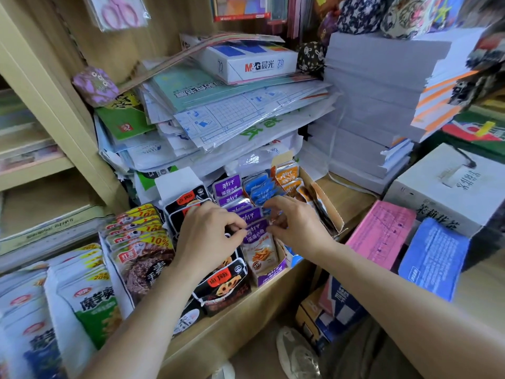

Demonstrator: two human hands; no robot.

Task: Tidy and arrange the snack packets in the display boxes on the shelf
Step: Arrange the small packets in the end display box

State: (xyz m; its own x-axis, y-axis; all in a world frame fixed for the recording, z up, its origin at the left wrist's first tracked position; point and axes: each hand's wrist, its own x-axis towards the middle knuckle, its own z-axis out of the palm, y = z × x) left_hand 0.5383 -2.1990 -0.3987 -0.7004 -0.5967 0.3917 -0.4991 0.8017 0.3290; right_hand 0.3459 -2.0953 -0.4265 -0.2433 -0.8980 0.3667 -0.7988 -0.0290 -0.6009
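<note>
A narrow display box (269, 274) on the shelf holds a row of purple snack packets (255, 232), with blue packets (259, 188) and orange packets (287, 176) behind them. My left hand (210, 233) pinches the top left edge of the front purple packets. My right hand (297, 222) pinches their right edge from the other side. Left of this box stand black packets (224, 285), partly under my left wrist.
Further left are red-and-yellow packets (142, 239) and white-green packets (90, 296). Piled paper and plastic sleeves (218, 119) loom behind the boxes. Paper reams (369, 105) stand at the right, with a pink pack (382, 233) and a blue pack (434, 258) near my right forearm.
</note>
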